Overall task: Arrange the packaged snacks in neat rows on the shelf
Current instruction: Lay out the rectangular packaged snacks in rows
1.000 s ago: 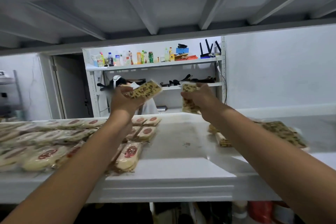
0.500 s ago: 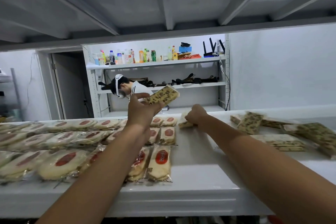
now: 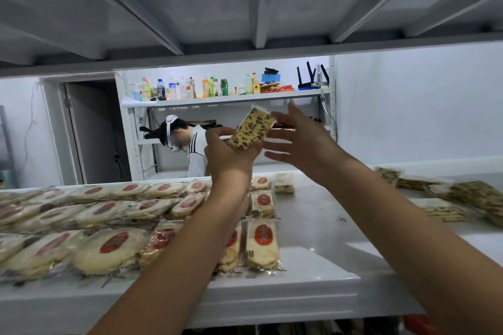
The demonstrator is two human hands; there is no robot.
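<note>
The step in hand looks like a handover before placing. The left hand (image 3: 228, 156) holds one speckled cracker packet (image 3: 251, 130) raised above the shelf (image 3: 313, 226), with thumb and fingers pinching the packet's lower end. The right hand (image 3: 304, 144) is just beside it at three o'clock and holds nothing. Its fingers (image 3: 283, 134) are straight and spread, their tips at the packet's upper corner, though whether they touch it cannot be told. The next move probably calls for the right hand to take the packet and lay it flat. The likely spot is in front of the lone speckled packet (image 3: 284, 183) at the twelve o'clock end of the shelf's bare strip, edges squared so that a row begins. Of speckled packets there is one in hand, one laid down, and a loose heap (image 3: 462, 196) at three o'clock, too blurred to count beyond at least four. The red-labelled round cracker packets (image 3: 114, 249) fill the shelf toward nine o'clock in about four rows. Well over a dozen show, and the left forearm hides some, so no exact number can be given.
</note>
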